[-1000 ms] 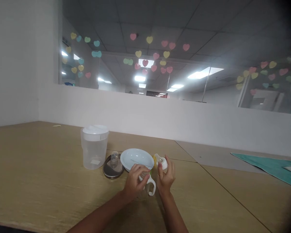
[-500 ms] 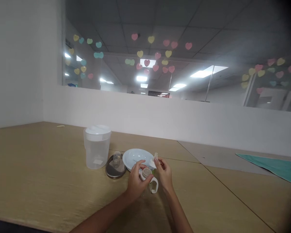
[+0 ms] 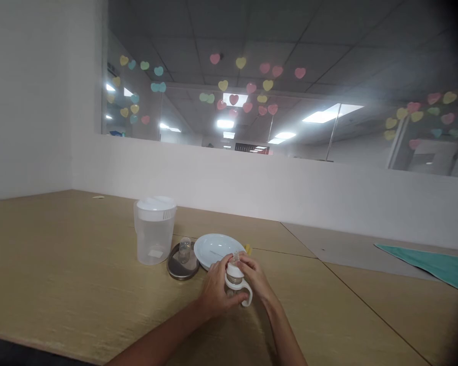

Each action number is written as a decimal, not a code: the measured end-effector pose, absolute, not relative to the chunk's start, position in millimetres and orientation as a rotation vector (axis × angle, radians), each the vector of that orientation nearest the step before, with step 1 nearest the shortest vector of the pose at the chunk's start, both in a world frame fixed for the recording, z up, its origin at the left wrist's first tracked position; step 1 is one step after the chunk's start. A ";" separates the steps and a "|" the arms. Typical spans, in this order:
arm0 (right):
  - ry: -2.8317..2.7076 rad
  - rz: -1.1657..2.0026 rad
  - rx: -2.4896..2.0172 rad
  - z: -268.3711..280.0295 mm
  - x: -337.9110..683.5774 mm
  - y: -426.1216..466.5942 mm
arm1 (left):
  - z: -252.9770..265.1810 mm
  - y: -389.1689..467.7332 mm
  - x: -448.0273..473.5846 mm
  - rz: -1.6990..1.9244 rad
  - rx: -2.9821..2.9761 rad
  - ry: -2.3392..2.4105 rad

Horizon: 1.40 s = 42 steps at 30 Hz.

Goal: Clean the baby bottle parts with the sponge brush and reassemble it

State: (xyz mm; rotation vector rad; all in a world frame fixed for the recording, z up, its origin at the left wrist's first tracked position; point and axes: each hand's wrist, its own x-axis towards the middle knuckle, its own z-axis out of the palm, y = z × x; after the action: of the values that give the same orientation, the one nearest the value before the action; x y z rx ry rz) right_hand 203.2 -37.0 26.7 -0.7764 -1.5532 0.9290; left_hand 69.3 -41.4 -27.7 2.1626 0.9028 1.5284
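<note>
A baby bottle [image 3: 234, 291] with a curved white handle stands in front of me, and my left hand [image 3: 217, 291] is wrapped around its left side. My right hand [image 3: 255, 277] grips the white collar with the clear teat [image 3: 235, 258] and has it at the bottle's mouth. A strip of the bottle's neck shows below the collar; whether the threads have caught I cannot tell. Behind my hands is a pale blue bowl [image 3: 209, 245], partly covered by them. A clear domed cap [image 3: 184, 250] stands on a round dark metal tray [image 3: 181, 277] to the left.
A lidded translucent pitcher [image 3: 155, 236] stands left of the tray. Something small and yellow [image 3: 248, 249] peeks out at the bowl's right edge. A teal cloth [image 3: 427, 262] lies at the far right of the wooden table [image 3: 80, 274]. A white wall [image 3: 198, 175] rises behind.
My right hand has brought the collar and teat left and down from beside the bottle onto its top. My left hand has stayed around the bottle.
</note>
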 end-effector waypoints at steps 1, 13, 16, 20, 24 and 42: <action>-1.564 0.924 -0.771 27.9 203.7 -38.3 | -27.9 -41.0 68.9 1.512 2.175 0.898; -1.542 1.174 -0.738 31.6 209.7 -46.4 | -18.1 -35.4 56.2 1.418 2.180 0.879; -1.536 1.115 -0.743 28.5 209.9 -43.1 | -15.7 -34.5 54.0 1.447 2.216 0.895; -1.500 1.131 -0.740 25.7 207.1 -38.7 | -16.0 -34.5 57.3 1.455 2.195 0.964; -1.440 1.076 -0.712 25.0 206.6 -34.7 | -14.6 -37.1 61.8 1.455 2.197 0.998; -1.305 0.759 -0.851 9.4 208.3 -20.9 | -12.6 -30.2 56.5 1.561 2.241 1.229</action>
State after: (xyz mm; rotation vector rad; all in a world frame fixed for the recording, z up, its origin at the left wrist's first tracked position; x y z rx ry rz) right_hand 208.3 -20.9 9.4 -0.8512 -1.3048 0.7592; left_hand 56.5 -30.2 -12.6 2.2408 1.2287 1.5608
